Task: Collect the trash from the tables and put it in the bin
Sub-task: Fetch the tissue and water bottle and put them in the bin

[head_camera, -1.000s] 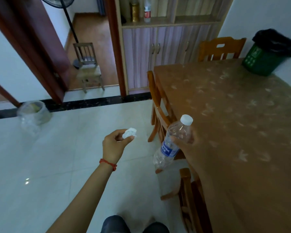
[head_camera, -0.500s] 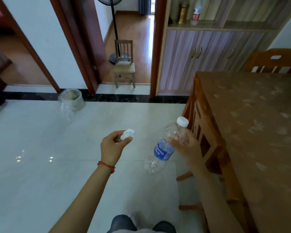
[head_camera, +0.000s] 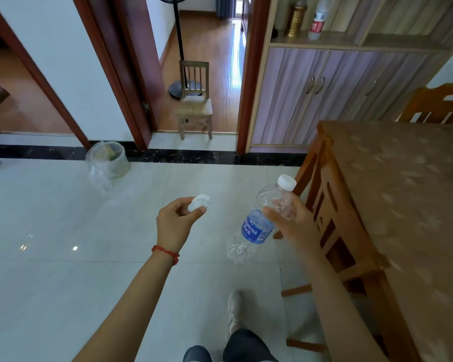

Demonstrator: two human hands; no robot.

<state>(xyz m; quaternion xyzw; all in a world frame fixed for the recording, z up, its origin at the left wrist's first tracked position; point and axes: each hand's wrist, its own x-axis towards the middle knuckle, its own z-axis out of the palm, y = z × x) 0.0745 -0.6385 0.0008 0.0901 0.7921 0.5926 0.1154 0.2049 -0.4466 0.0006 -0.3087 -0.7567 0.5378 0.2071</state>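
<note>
While person is standing on pale glossy tile floor (head_camera: 63, 257), wooden table (head_camera: 416, 205) with patterned cover is filling right side, two wooden chairs tucked along its near-left edge, third at far end. Left hand (head_camera: 177, 224) is pinching one crumpled white tissue (head_camera: 199, 202) between thumb and fingertips. Right hand (head_camera: 292, 220) is gripping one empty clear bottle (head_camera: 256, 226) near neck, fingers curled, base tilting down-left. One plastic-lined bin (head_camera: 110, 159) is sitting far left by wall. Small chair is standing in far doorway.
</note>
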